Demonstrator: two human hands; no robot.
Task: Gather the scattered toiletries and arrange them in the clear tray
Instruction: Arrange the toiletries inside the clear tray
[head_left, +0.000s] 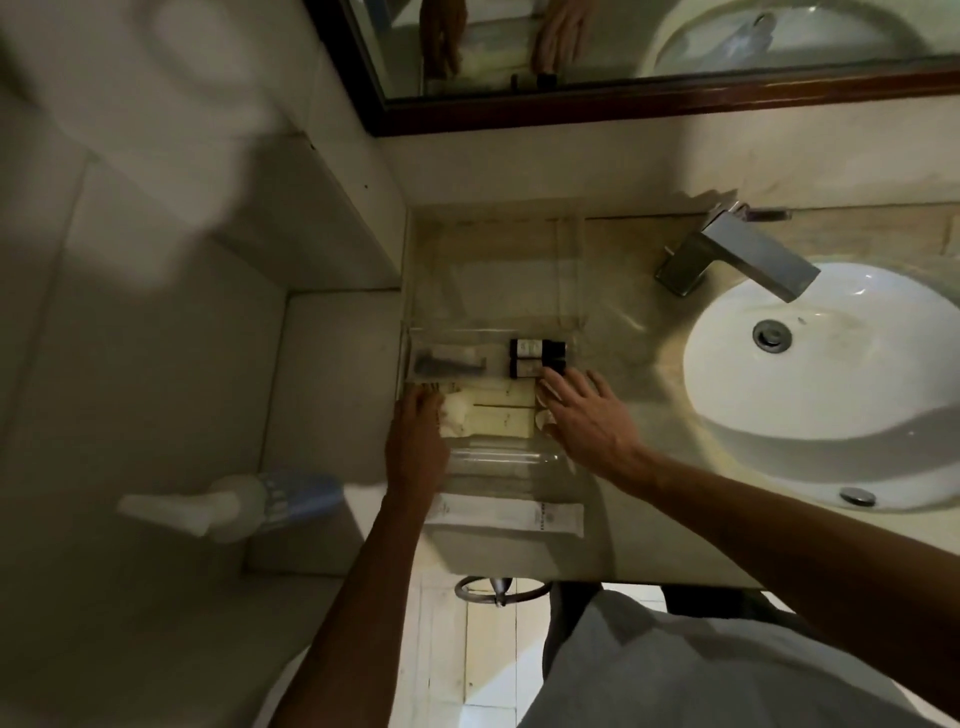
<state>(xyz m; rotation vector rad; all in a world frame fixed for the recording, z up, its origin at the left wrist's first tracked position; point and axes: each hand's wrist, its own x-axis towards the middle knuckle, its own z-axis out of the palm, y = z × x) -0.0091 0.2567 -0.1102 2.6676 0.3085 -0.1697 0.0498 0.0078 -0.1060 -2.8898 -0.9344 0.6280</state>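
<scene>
We look down on a pale stone bathroom counter (639, 525) with both our bare hands over a clear plastic tray (488, 332) at its left end. Our left hand (415, 436) rests at the tray's left edge, fingers curled against a crumpled white packet (457, 415); whether it grips the packet we cannot tell. Inside the tray, toward the back, lie a clear pouch holding a dark comb-like item (447, 361) and, to its right, two small dark bottles with pale labels (535, 357), side by side. Flat cream-coloured packets (501, 410) fill the tray's middle, between our hands. Nearer the counter's front edge lie a clear plastic tube (504, 460) and a long white paper sachet (509, 514). Our right hand (587, 415) is spread open, fingers apart, fingertips just beside the bottles. Bare counter separates the tray from the white oval sink (831, 441) and chrome faucet (748, 257) on the right.
</scene>
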